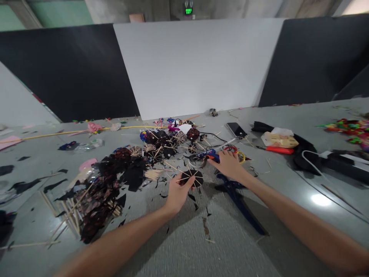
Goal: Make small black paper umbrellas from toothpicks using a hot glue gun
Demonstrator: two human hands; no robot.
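Two hands work low over the grey counter (184, 250): the left hand (176, 194) grips a small dark paper umbrella (192, 178) by its sticks, while the right hand (229, 163) closes on a blue glue gun (208, 155), beside scattered finished umbrellas (164, 143).

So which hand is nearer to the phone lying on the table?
Right. The right hand rests on the blue glue gun, just below and left of the phone. The left hand holds a small dark paper umbrella, farther down and left.
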